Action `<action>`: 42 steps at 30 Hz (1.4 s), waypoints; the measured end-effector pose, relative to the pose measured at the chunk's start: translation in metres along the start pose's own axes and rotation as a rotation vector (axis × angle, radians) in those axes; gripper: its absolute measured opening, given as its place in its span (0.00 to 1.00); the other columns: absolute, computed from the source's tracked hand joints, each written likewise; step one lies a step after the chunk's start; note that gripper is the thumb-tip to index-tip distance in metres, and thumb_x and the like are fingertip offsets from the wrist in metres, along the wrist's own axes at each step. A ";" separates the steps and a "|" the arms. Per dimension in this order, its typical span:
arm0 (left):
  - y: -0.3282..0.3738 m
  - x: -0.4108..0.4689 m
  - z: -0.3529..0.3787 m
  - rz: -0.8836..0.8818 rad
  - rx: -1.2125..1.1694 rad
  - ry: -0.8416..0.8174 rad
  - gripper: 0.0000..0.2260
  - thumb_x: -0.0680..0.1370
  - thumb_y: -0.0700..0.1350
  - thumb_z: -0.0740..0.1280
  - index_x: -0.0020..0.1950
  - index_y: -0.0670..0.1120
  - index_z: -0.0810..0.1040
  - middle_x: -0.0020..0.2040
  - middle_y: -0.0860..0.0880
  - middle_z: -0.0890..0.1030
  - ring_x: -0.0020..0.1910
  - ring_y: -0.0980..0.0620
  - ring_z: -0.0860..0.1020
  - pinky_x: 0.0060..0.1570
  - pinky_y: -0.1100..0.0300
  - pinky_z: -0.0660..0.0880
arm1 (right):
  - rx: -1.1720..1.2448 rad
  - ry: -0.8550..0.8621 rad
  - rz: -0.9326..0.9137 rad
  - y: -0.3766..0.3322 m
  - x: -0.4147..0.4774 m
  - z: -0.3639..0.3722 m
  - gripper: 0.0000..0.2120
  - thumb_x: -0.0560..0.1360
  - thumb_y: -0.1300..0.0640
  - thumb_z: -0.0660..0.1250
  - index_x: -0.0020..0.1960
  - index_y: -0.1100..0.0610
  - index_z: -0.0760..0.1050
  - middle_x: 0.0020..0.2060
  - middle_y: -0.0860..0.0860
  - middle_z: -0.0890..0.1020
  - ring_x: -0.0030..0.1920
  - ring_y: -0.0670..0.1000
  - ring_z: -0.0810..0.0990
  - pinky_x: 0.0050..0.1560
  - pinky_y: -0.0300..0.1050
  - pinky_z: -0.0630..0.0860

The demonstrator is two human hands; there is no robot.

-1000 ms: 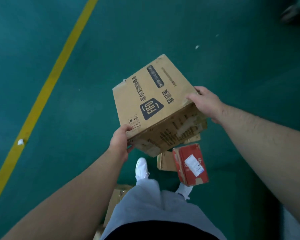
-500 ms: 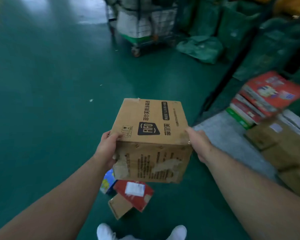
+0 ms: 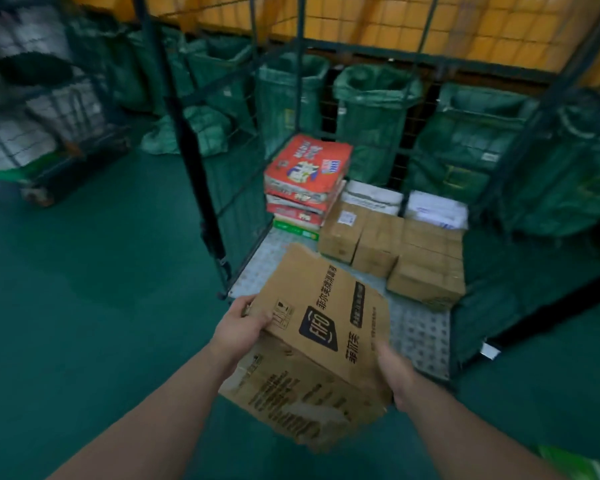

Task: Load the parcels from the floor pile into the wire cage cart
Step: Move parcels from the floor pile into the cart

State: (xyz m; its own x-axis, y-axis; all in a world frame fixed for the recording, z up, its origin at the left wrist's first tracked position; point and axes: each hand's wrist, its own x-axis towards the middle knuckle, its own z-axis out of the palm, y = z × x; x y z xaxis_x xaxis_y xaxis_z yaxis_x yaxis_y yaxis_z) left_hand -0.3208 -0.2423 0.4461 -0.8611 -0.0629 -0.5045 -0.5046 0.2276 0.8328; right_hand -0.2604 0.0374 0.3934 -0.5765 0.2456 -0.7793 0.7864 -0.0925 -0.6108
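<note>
The left hand (image 3: 238,327) and right hand (image 3: 395,375) clamp a printed brown cardboard box (image 3: 326,341), not yet loaded. The green wire cage cart (image 3: 418,329) holds several stacked parcels (image 3: 426,265).

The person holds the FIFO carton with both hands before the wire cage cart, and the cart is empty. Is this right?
Not quite: the head view shows the cart holds brown boxes and red packs. The left hand and right hand do hold the FIFO carton.
</note>
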 end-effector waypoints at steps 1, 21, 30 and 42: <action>0.008 0.007 0.012 0.006 0.018 -0.024 0.14 0.80 0.50 0.70 0.64 0.59 0.75 0.58 0.52 0.80 0.56 0.47 0.80 0.59 0.45 0.78 | 0.022 0.000 0.007 0.002 0.007 -0.010 0.24 0.72 0.29 0.66 0.53 0.45 0.85 0.47 0.51 0.88 0.52 0.57 0.86 0.61 0.58 0.80; 0.133 0.206 0.054 0.063 0.256 -0.280 0.14 0.81 0.45 0.68 0.65 0.56 0.75 0.56 0.51 0.81 0.52 0.52 0.80 0.40 0.60 0.75 | 0.305 0.152 0.121 -0.105 0.127 0.014 0.15 0.76 0.43 0.67 0.58 0.47 0.82 0.51 0.56 0.87 0.55 0.60 0.84 0.59 0.62 0.81; 0.226 0.321 0.074 0.199 0.394 -0.446 0.18 0.78 0.44 0.71 0.65 0.61 0.75 0.51 0.57 0.83 0.47 0.56 0.83 0.35 0.67 0.78 | 0.480 0.209 0.178 -0.194 0.176 0.040 0.16 0.75 0.44 0.71 0.61 0.47 0.81 0.55 0.58 0.86 0.57 0.63 0.83 0.61 0.69 0.78; 0.304 0.400 0.224 0.628 0.707 -0.629 0.31 0.68 0.61 0.70 0.68 0.77 0.65 0.67 0.56 0.75 0.70 0.50 0.71 0.71 0.47 0.71 | 0.764 0.154 0.252 -0.272 0.225 0.001 0.14 0.83 0.53 0.56 0.62 0.58 0.75 0.57 0.65 0.82 0.58 0.66 0.81 0.64 0.64 0.76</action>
State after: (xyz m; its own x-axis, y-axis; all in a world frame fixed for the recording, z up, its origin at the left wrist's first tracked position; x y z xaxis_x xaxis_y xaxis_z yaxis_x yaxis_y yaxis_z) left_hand -0.8053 0.0194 0.4467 -0.6642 0.7098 -0.2345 0.3255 0.5570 0.7640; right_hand -0.6044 0.1171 0.3838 -0.3222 0.2543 -0.9119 0.4876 -0.7811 -0.3901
